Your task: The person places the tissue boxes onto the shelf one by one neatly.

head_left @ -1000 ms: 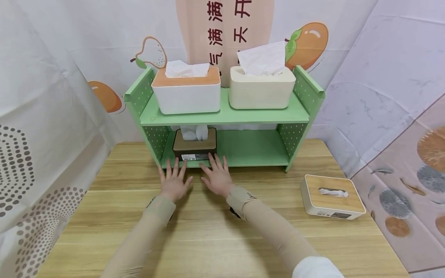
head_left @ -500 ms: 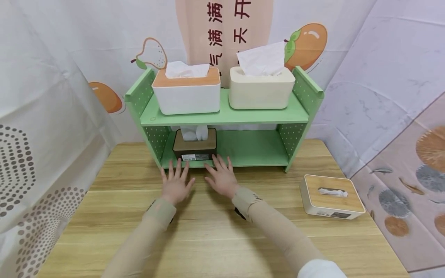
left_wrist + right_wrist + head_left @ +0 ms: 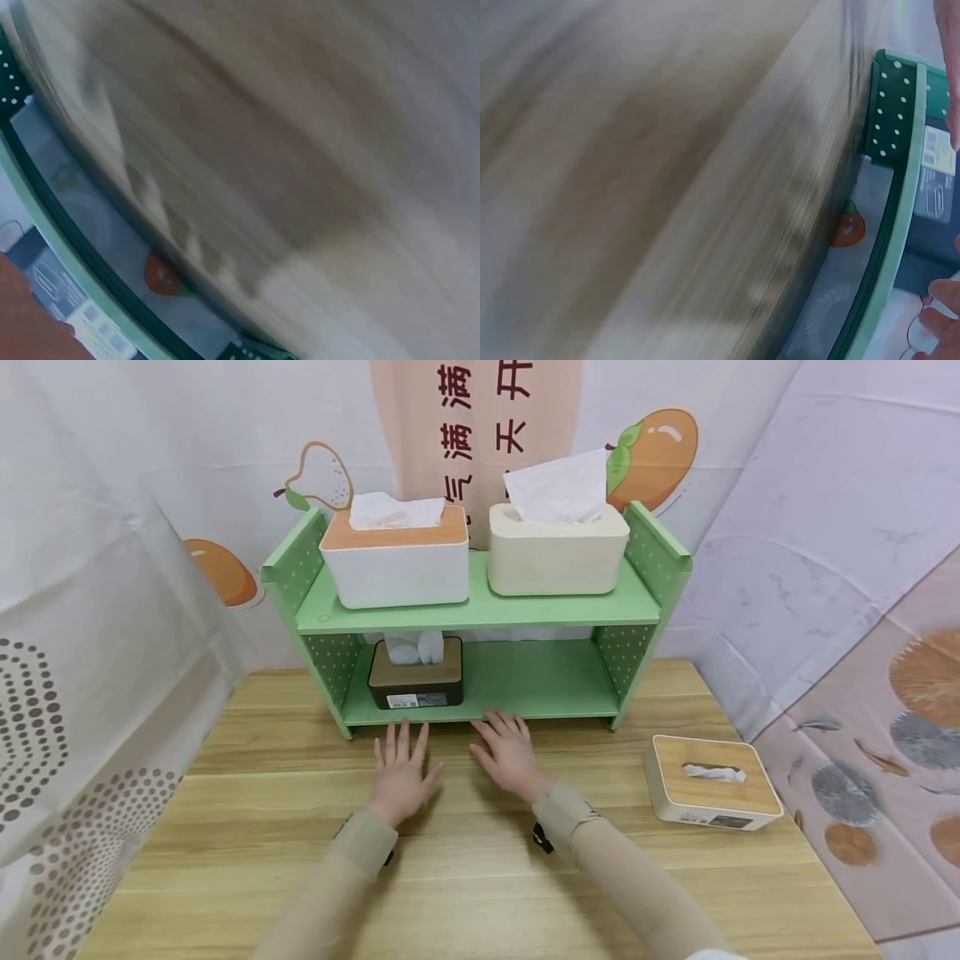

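Note:
A dark tissue box (image 3: 438,674) with a brown top and a raised tissue sits at the left of the lower level of the green shelf (image 3: 540,681). In front of it is my left hand (image 3: 399,783), palm down over the table, fingers spread and straight, holding nothing. To its right, my right hand (image 3: 512,762) has its fingers extended near the shelf's front edge, also without a hold. A gap shows between both hands and the box in the head view. The left wrist view catches part of a hand (image 3: 34,315) by the box's label.
On the upper level stand a white tissue box (image 3: 401,572) with an orange-brown lid and a cream tissue box (image 3: 557,560). Another tissue box (image 3: 712,777), with a wood-look top, lies on the table (image 3: 480,885) at the right. Printed curtains hang behind and beside.
Both hands have drawn back from the dark tissue box and shifted right. The box stays in place on the lower level. The head view has turned slightly.

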A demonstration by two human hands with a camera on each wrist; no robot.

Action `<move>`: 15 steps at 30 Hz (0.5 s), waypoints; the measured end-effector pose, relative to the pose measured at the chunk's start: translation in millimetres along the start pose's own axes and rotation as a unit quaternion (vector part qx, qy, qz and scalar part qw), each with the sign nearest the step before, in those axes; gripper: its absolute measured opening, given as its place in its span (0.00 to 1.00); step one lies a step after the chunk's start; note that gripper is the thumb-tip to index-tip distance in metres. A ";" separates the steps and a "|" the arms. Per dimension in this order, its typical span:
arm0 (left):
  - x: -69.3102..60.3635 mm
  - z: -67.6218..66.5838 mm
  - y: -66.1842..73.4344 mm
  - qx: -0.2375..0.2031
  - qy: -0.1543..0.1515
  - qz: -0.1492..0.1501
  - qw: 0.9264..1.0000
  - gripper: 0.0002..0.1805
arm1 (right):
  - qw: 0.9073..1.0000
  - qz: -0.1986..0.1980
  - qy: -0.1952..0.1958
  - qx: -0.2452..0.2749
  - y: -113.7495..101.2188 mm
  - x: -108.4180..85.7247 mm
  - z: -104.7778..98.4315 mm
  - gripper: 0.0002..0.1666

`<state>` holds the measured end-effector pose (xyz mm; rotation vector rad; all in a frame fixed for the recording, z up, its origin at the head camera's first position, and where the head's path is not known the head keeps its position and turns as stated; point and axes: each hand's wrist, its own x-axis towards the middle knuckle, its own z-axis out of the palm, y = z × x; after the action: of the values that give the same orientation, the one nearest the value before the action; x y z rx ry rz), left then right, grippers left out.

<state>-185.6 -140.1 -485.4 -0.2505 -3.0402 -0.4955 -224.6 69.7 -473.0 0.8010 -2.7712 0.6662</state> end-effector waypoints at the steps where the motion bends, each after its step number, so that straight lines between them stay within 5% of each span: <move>1: -0.5 1.4 2.2 -0.005 0.005 0.006 1.000 0.39 | 1.000 0.003 0.005 0.009 2.5 -3.3 -1.0 0.27; 9: -2.4 5.4 25.5 -0.048 0.069 0.065 0.994 0.35 | 0.995 0.047 0.014 0.090 17.1 -30.1 -13.1 0.28; 15: -3.2 6.1 43.7 -0.109 0.051 0.074 0.990 0.34 | 0.991 0.056 0.056 0.104 34.4 -50.7 -27.6 0.25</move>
<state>-175.2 -97.7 -477.9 -0.4411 -2.8413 -0.8016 -199.5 132.0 -476.0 0.6267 -2.6909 1.0010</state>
